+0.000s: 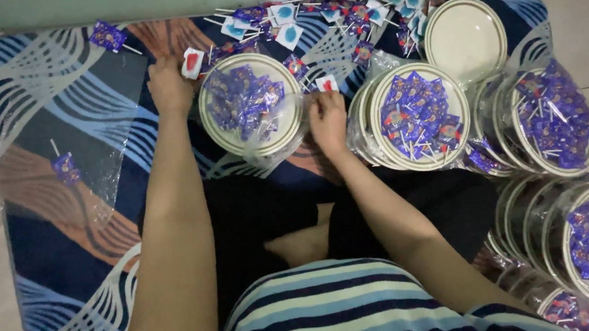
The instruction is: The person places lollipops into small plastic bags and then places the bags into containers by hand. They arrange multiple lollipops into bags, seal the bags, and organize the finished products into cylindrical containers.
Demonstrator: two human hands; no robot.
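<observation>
Head view, looking straight down at a person sitting on a blue, white and brown wave-patterned mat (54, 101) laid over a pale tiled floor.

Left hand (168, 86) is resting on the mat just beside the upper-left rim of a round clear plastic tub with a cream rim (252, 105); grip is curled shut w/ knuckles up, and whether it holds anything can't be told. Right hand (327, 121) is sitting at the tub's right rim, fingers pinching a small white-wrapped lollipop with a red spot (327, 84) just above them.

The tub is lying between both hands, approx half filled w/ purple-wrapped lollipops (243, 102). A loose heap of purple, blue and white wrapped lollipops (324, 14) is spread along the mat's far edge, near the tub. A second tub filled with purple lollipops (418, 115) is touching the right wrist; more filled tubs (553, 121) are stacking up at right. A cream round lid (464, 38) is lying near the heap.

Judging by this, filling looks to be the step in hand; dropping the pinched sweet in calls for a short move left over the rim.
</observation>
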